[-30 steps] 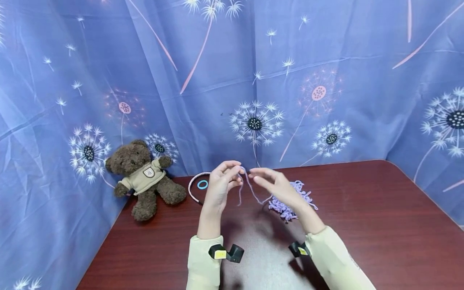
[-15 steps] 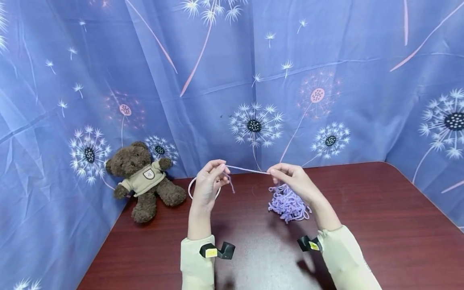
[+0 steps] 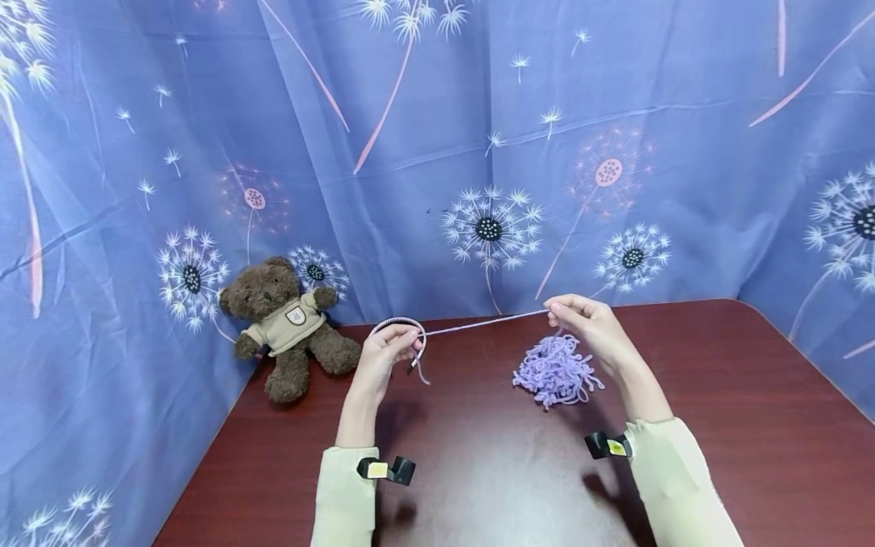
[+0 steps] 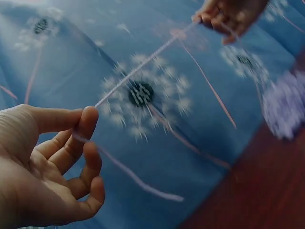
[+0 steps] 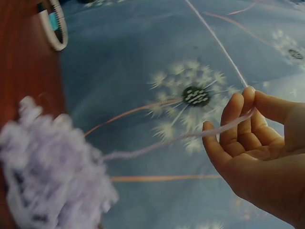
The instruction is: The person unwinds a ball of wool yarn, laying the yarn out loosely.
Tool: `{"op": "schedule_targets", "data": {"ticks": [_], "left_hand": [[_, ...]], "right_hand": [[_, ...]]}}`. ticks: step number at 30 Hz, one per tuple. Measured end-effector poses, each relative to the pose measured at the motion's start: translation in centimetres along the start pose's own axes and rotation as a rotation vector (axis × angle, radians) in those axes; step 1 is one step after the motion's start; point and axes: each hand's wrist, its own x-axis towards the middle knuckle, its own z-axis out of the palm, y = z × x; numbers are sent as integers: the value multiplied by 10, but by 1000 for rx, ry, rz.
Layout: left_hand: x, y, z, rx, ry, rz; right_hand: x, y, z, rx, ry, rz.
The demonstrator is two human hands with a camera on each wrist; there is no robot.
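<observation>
A strand of light purple yarn (image 3: 487, 322) is stretched straight between my two hands above the table. My left hand (image 3: 383, 355) pinches it between thumb and forefinger; a short loose end (image 4: 138, 180) hangs below those fingers in the left wrist view. With thumb and fingertips my right hand (image 3: 593, 334) pinches the other end of the taut stretch. From there the yarn runs down to a tangled heap of purple yarn (image 3: 555, 372), which lies on the table just below and left of the right hand.
Behind my left hand lies a white ribbed hoop (image 3: 400, 320), with a blue ring (image 5: 53, 21) inside it in the right wrist view. A brown teddy bear (image 3: 280, 319) leans at the table's back left corner. A blue dandelion-print curtain (image 3: 410, 152) closes off the back of the dark red table (image 3: 478, 471).
The yarn hung slack between hands held close together; my right hand then took hold of it. Both hands have moved apart, left and right, drawing the strand out longer and taut.
</observation>
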Motion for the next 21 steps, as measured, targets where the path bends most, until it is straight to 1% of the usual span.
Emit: {"op": "schedule_targets", "data": {"ticks": [2,4,9,13,17,19,21], "left_hand": [[4,-5,-8,58,7,-25],[6,-10,-15,139,21,-40],[6,-20,-29,308,80,-85],[7,-32,-38,351,98,-110],[9,-46,-45,364,101,-131],[8,-53,-48,378,90,-131],[8,-59,-50,390,64,-98]], "right_hand": [[3,8,-3,-29,11,7],[6,17,-5,-51,18,14],[13,41,-6,-83,18,51],[14,57,-6,-146,18,93],[13,71,-8,-195,18,124],[12,77,-9,-232,27,136],[10,82,-12,-270,41,143]]}}
